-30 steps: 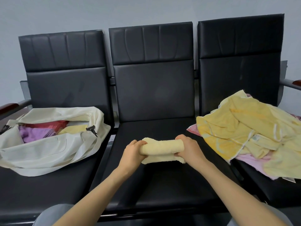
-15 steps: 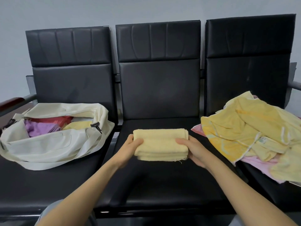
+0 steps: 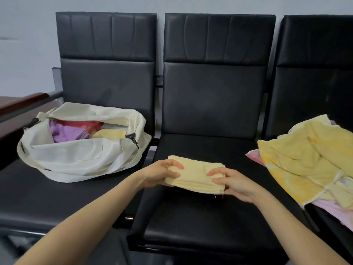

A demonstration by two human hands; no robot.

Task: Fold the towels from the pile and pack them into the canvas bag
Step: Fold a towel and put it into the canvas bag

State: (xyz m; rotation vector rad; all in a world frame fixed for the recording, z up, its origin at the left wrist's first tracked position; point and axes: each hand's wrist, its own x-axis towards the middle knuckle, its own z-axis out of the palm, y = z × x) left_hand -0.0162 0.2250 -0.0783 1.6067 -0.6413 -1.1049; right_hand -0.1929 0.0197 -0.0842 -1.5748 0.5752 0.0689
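Folded towel (image 3: 194,174): pale yellow terry, a flat thick rectangle of several layers, with stacked edges showing along the near side and loose threads at the near right corner. It is over the front of the middle seat (image 3: 210,217); I cannot tell whether it touches the cushion.

Left hand (image 3: 162,175): grip clamped on the towel's left end, thumb on top, fingers curled beneath.
Right hand (image 3: 235,185): grip clamped on the right end, thumb and one finger pressed on the top layer, the rest hidden under it.

Canvas bag (image 3: 76,159): cream woven cloth, slumped and creased, lying on the left seat (image 3: 47,197) with its mouth gaping. Inside are a purple cloth (image 3: 65,131), a red cloth (image 3: 82,124) and a pale yellow cloth (image 3: 108,133). A black clip (image 3: 131,138) hangs at the right rim, and a strap loops along the front.

Pile (image 3: 309,159): rumpled yellow towels with white piping, heaped on the right seat (image 3: 328,226), well apart from the bag. The corner of a pink towel (image 3: 254,156) pokes out underneath.

The seats are smooth black padded leatherette with stitched backrest panels. A dark wooden armrest (image 3: 21,102) is at far left.
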